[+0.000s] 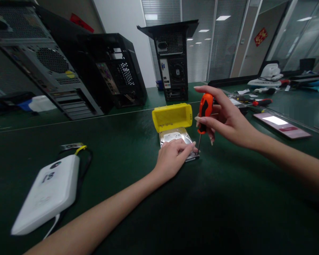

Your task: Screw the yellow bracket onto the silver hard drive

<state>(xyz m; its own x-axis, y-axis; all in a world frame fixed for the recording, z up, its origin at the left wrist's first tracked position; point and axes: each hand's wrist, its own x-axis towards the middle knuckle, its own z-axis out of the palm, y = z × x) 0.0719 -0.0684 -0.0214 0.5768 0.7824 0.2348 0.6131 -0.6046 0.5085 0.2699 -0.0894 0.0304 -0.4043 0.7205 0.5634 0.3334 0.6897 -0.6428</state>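
Note:
A silver hard drive [172,135] lies flat on the green table top. My left hand [172,156] rests over its near part, fingers bent across it and holding it down, so much of the drive is hidden. In my right hand [225,118] is a screwdriver [206,106] with an orange and black handle, held nearly upright between thumb and fingers. Its shaft points down to the drive's near right corner, beside my left fingertips; the exact contact of the tip is too small to tell. Just behind the drive sits a yellow open box [172,117] with small metal pieces in it, probably screws.
Several black computer cases stand at the back, one [172,60] behind the yellow box. A white power bank [50,191] with a cable lies at the left. To the right are a pink phone [281,125] and red-black handled tools [263,102].

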